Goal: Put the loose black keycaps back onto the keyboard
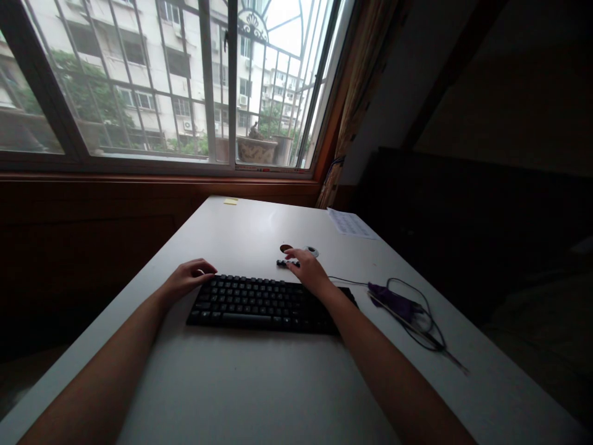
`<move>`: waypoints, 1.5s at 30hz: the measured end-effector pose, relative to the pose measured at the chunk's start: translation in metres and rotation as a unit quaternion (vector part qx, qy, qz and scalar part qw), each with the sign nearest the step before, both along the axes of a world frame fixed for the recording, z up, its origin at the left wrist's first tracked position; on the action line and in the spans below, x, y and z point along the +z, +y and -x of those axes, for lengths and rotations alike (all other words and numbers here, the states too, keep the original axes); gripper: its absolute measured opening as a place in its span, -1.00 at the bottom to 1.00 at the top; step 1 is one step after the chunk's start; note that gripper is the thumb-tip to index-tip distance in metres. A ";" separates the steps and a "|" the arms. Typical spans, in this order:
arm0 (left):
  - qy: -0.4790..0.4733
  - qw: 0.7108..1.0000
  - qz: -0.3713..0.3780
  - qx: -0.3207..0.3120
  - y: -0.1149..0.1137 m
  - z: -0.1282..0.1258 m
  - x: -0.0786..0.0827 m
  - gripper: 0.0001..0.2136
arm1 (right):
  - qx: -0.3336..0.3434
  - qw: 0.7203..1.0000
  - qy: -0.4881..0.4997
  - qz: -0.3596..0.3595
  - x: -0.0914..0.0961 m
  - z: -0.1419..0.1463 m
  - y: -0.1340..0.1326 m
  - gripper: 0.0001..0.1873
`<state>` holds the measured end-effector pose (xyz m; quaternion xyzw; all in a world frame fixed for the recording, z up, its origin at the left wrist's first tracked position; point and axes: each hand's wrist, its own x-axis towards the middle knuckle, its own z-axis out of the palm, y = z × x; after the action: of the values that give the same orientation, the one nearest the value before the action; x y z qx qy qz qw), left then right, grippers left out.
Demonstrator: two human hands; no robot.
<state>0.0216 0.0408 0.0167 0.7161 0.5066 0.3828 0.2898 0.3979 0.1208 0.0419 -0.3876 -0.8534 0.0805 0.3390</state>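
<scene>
A black keyboard (250, 303) lies across the white table in front of me. My left hand (188, 277) is at its far left corner, thumb and fingers curved against the edge. Past the keyboard's far edge, my right hand (303, 266) reaches over a few small black pieces (281, 264) that look like keycaps. Its thumb and forefinger are apart, with the fingertips close above these pieces; I see nothing between them. Just beyond the fingers are a brown round object (286, 248) and a small white round object with a dark centre (312, 251), partly behind the hand.
A purple cloth-like item (393, 303) lies to the right with a looped black cable (433, 321) and a thin pointed tool (456, 361). A printed sheet (351, 224) is at the far right edge, a yellow note (230, 201) at the far left. A barred window (217, 86) stands behind.
</scene>
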 end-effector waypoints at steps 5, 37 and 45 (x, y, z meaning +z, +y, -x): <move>0.009 1.000 -0.009 -0.008 0.000 0.000 0.000 -0.72 | -0.001 0.998 -0.065 0.020 -0.002 0.016 0.028 -0.62; 0.021 1.000 -0.013 -0.014 0.000 -0.001 0.003 -0.72 | 0.022 0.982 0.094 0.164 -0.014 -0.024 -0.041 -0.67; 0.024 1.000 -0.006 -0.013 -0.002 -0.003 0.006 -0.72 | 0.014 0.981 0.111 0.156 -0.021 -0.020 -0.046 -0.68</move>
<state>0.0243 0.0386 0.0228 0.7332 0.5018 0.3649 0.2783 0.4184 0.0746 0.0206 -0.4125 -0.7926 0.2596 0.3664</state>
